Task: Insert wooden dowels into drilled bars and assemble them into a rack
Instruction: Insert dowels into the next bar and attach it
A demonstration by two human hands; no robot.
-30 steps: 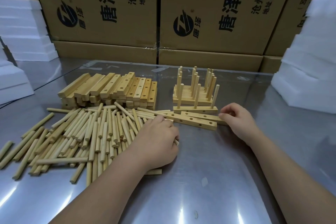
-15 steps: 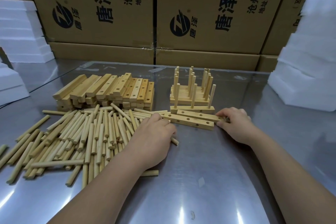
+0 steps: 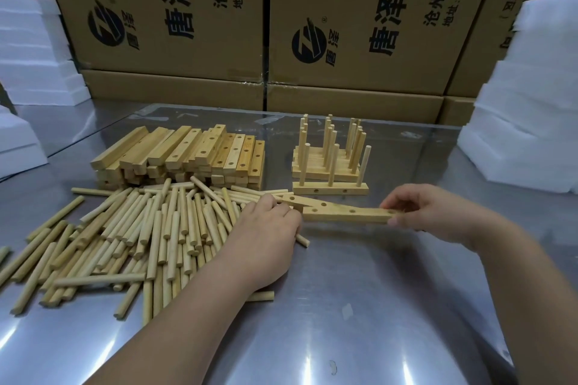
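Observation:
My right hand (image 3: 428, 212) pinches the right end of a drilled wooden bar (image 3: 347, 215) and holds it a little above the steel table. A second drilled bar (image 3: 300, 201) lies just behind it. My left hand (image 3: 266, 237) rests palm down at the right edge of the loose dowel pile (image 3: 131, 228), fingers curled over dowels; what it grips is hidden. Behind the bars stand several finished bars with upright dowels (image 3: 330, 162). A stack of drilled bars (image 3: 187, 156) lies at the back left.
Cardboard boxes (image 3: 344, 25) form a wall behind the table. White foam blocks are stacked at the left (image 3: 34, 50) and at the right (image 3: 528, 109). The steel table (image 3: 359, 306) is shiny in front of my hands.
My right hand has closed on the near bar's end and lifted it off the table, pulling it slightly right. My left hand stayed on the dowels.

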